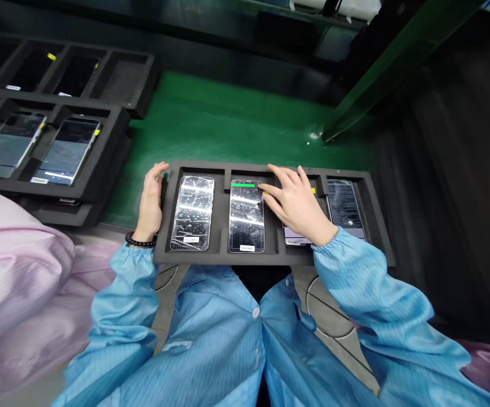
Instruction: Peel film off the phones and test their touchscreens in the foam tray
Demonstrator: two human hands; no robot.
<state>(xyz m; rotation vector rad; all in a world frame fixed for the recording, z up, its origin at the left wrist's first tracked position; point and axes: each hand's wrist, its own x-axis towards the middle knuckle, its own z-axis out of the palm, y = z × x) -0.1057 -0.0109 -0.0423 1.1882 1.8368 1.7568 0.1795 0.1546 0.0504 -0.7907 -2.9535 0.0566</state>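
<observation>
A black foam tray (222, 259) lies at the table's near edge, with several smartphones in its compartments. My left hand (150, 195) rests along the tray's left side, fingers stretched out and holding nothing. My right hand (293, 200) is spread over the middle of the tray, one fingertip at the top right corner of the second smartphone (246, 220). That screen shows a green bar along its top. To its left sits another smartphone (193, 215) with a glossy, reflective front. Under my right hand a third smartphone (296, 240) is mostly hidden. The rightmost smartphone (344, 206) shows lines of text.
Stacked black foam trays (117, 130) holding smartphones stand at the left, and a further tray (145, 73) lies behind them. Green tabletop (236, 124) stretches beyond my tray. A green post (381, 79) rises at the right. A person's pink sleeve (16, 265) is close on the left.
</observation>
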